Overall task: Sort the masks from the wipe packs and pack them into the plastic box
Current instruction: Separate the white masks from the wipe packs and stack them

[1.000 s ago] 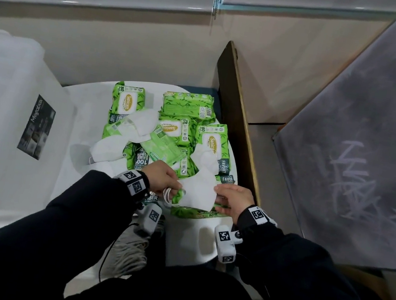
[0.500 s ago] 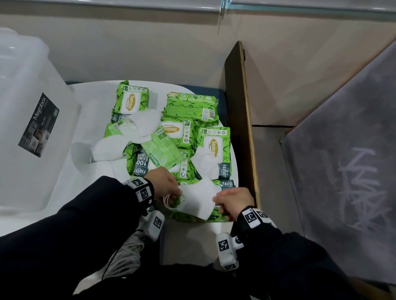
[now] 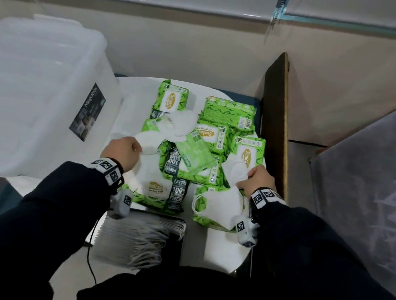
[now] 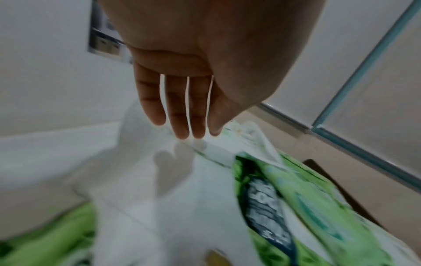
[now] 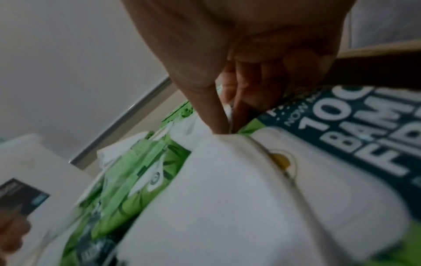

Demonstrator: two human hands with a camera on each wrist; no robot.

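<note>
Round white table (image 3: 198, 238): masks still mixed with packs (image 3: 215, 137); box (image 3: 31, 97) left. Left hand (image 3: 121, 150) open over a mask (image 3: 145, 145); right hand (image 3: 259, 183) pinches another (image 3: 221, 205).

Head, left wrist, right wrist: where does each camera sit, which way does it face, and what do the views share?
Head: on the person's head, looking down at the white table, plastic box, dark sleeves and both hands.
Left wrist: under the left hand, looking along straight fingers at a white mask.
Right wrist: under the right hand, whose grip pinches a mask on a wipe pack.
Shared: the green wipe packs show in all three; the box label shows in the head and right wrist views.
</note>
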